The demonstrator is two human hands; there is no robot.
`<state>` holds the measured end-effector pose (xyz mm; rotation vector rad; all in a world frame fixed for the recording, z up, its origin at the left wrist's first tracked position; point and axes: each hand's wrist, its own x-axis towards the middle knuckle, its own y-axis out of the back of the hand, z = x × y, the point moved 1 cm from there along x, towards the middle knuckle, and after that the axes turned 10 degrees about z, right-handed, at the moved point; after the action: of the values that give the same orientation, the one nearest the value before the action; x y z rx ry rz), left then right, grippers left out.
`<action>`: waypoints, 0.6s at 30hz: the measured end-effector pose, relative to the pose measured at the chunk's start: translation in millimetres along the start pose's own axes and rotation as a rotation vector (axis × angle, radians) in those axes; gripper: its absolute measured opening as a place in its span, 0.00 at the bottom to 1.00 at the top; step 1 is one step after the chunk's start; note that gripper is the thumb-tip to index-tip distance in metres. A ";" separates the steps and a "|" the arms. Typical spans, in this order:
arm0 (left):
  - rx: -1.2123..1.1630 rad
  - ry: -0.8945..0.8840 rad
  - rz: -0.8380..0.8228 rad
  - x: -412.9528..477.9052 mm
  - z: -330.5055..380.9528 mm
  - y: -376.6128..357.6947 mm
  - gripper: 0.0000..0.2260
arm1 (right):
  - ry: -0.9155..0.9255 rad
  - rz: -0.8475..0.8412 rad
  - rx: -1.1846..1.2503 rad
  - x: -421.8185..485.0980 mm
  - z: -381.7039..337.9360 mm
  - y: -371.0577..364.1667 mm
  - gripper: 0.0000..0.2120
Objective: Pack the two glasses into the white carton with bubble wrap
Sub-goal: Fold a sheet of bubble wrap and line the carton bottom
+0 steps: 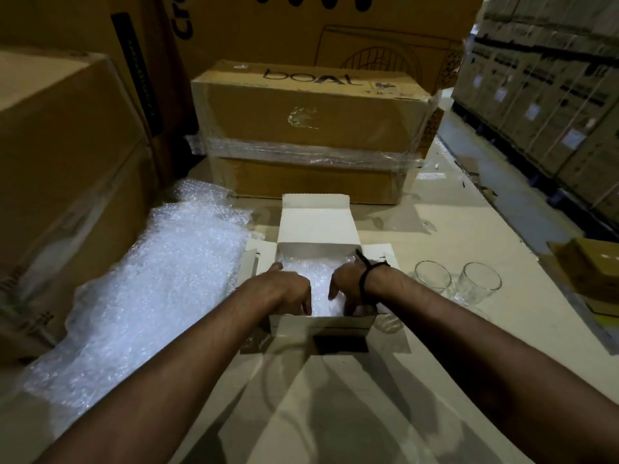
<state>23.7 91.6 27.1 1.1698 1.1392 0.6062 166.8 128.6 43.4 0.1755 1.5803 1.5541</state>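
Observation:
The white carton stands open in the middle of the table, its lid flap tipped back. Bubble wrap lines its inside. My left hand and my right hand both reach into the carton, fingers pointing down and pressing on that wrap. A black band circles my right wrist. Two clear glasses stand upright on the table to the right of the carton, one glass nearer it and the other glass further right, both empty.
A large sheet of bubble wrap lies on the table left of the carton. Brown cardboard boxes wall in the back and the left side. A small brown box sits at the right table edge.

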 end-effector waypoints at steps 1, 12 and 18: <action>0.068 0.024 0.048 0.1 -0.7 2.5 0.17 | -0.041 0.045 -0.097 3.4 4.5 -0.2 0.34; 0.389 0.197 0.094 8.4 -3.8 -8.0 0.28 | -0.259 0.073 -0.287 19.5 11.7 -29.4 0.36; 0.277 0.136 0.066 5.8 0.8 -9.2 0.25 | -0.125 0.121 -0.176 8.6 0.4 -33.6 0.33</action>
<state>24.9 93.2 16.4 1.4240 1.3350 0.5984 177.5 127.6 10.4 0.2692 1.3501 1.7327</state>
